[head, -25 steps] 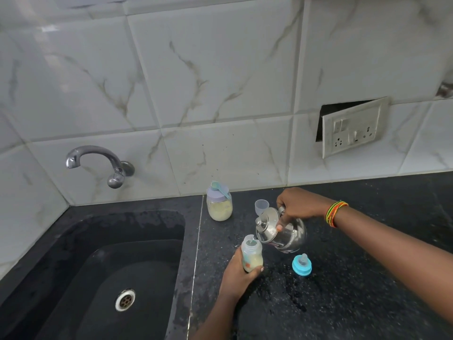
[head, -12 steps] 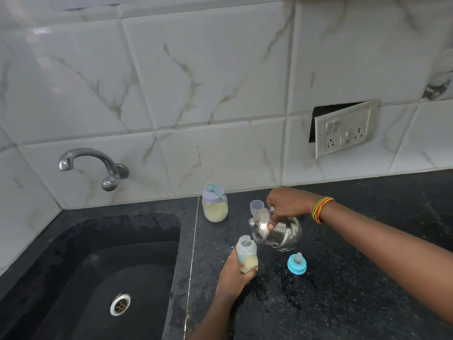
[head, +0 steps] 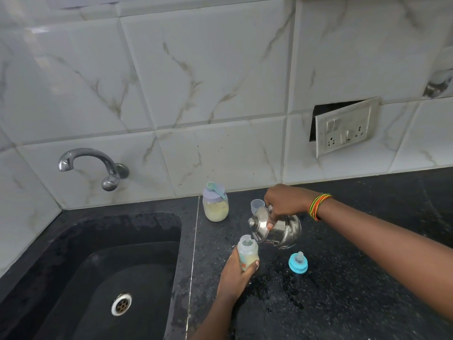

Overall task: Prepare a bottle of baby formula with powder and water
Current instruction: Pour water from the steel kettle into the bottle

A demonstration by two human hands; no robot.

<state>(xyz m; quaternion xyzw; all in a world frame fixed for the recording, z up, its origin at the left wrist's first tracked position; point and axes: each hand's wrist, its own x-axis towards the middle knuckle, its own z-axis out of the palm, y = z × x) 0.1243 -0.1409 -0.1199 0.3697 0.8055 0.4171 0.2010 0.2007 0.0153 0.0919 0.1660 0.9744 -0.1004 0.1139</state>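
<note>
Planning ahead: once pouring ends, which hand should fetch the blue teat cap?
Probably the right hand: the cap lies just beside the kettle it holds, while the left hand grips the bottle.

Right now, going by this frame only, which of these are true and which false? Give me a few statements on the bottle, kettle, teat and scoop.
1. The left hand holds the bottle. True.
2. The right hand tips the kettle toward the bottle's open mouth. True.
3. The teat is screwed onto the bottle. False: it stands on the counter, to the right of the bottle.
4. The scoop is inside the bottle. False: it lies on the lid of the jar.
</note>
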